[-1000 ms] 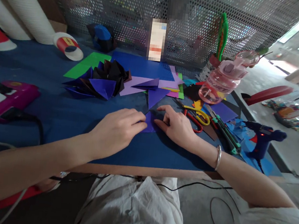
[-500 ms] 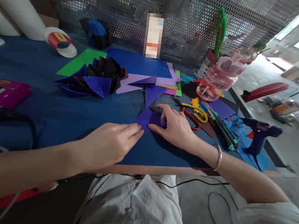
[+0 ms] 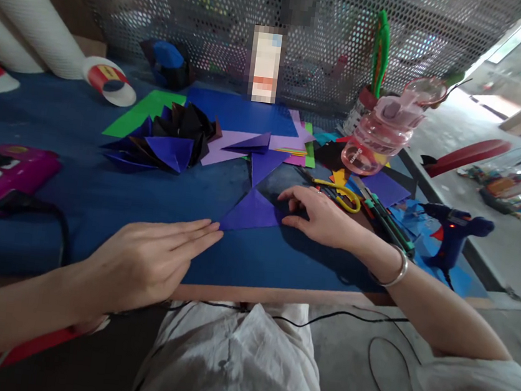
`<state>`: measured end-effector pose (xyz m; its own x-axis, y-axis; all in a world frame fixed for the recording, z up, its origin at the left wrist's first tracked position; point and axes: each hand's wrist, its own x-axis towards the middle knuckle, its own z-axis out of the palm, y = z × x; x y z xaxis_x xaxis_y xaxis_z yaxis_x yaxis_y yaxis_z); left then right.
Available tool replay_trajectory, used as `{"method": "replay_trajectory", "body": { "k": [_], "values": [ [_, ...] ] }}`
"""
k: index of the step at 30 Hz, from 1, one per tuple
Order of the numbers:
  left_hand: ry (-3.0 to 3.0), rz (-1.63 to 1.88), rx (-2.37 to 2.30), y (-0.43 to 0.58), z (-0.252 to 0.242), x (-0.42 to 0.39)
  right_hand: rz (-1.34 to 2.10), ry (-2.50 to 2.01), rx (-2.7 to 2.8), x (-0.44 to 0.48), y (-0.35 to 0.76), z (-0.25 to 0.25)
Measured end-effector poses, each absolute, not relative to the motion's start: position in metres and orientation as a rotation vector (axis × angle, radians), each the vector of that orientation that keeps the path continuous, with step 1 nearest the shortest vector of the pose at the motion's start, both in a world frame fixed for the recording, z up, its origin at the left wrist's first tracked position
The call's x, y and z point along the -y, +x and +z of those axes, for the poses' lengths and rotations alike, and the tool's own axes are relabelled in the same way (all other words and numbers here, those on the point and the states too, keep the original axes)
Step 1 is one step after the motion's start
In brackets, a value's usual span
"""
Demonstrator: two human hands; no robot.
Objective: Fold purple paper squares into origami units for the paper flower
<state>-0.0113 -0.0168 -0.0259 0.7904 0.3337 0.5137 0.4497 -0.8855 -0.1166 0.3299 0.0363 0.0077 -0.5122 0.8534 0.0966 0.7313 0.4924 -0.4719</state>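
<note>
The purple paper triangle (image 3: 251, 212) lies flat between the hands, its long edge running from the fingertips of the flat, empty left hand (image 3: 140, 263) to the right hand (image 3: 321, 215), whose spread fingers pin its other end.

Table (image 3: 100, 196): had a blue top with a wooden front edge.
Centre: a folded purple triangle (image 3: 251, 213) lay flat.
10 o'clock: a cluster of folded purple and black papers (image 3: 167, 141) sat there, with a green sheet (image 3: 142, 113) behind it.
11 o'clock, far: a red-and-white cup (image 3: 108, 81) lay on its side.
12 o'clock: a lilac sheet (image 3: 228, 145) lay with a blue sheet (image 3: 242, 112) beyond it.
9 o'clock: a magenta tool (image 3: 18, 174) lay with a black cable.
2 o'clock: yellow-handled scissors (image 3: 342, 195) lay there, with a pink bottle (image 3: 380, 137) farther back.
3 o'clock: a green utility knife (image 3: 389, 219) and a blue glue gun (image 3: 454, 227) sat among paper scraps.
</note>
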Motion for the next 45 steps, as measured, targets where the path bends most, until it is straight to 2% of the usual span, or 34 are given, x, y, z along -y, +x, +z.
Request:
{"method": "replay_trajectory", "body": {
  "k": [3, 9, 16, 20, 29, 35, 45],
  "values": [
    [-2.753, -0.723, 0.66, -0.006, -0.016, 0.014, 0.561, -1.227, 2.425, -0.038, 0.332, 0.004],
    [-2.593, -0.864, 1.048, 0.033, 0.021, -0.004, 0.404, -1.034, 2.375, -0.027, 0.323, -0.004],
    [-2.683, -0.897, 0.498, 0.061, 0.025, -0.028, -0.283, -0.681, 2.456, -0.013, 0.32, 0.005],
    [-2.665, -1.042, 0.48, 0.049, 0.013, -0.025, -0.398, -0.475, 2.511, -0.015, 0.323, 0.005],
    [-2.835, -0.923, 0.593, 0.024, -0.008, -0.008, -0.313, -0.428, 2.606, -0.017, 0.322, -0.003],
    [-2.906, -0.987, 0.866, 0.016, -0.01, 0.0, -0.239, -0.453, 2.516, -0.013, 0.319, -0.005],
    [-2.916, -1.125, 1.676, 0.032, 0.003, -0.021, 0.308, -1.237, 2.212, -0.023, 0.296, -0.005]
  ]
}}
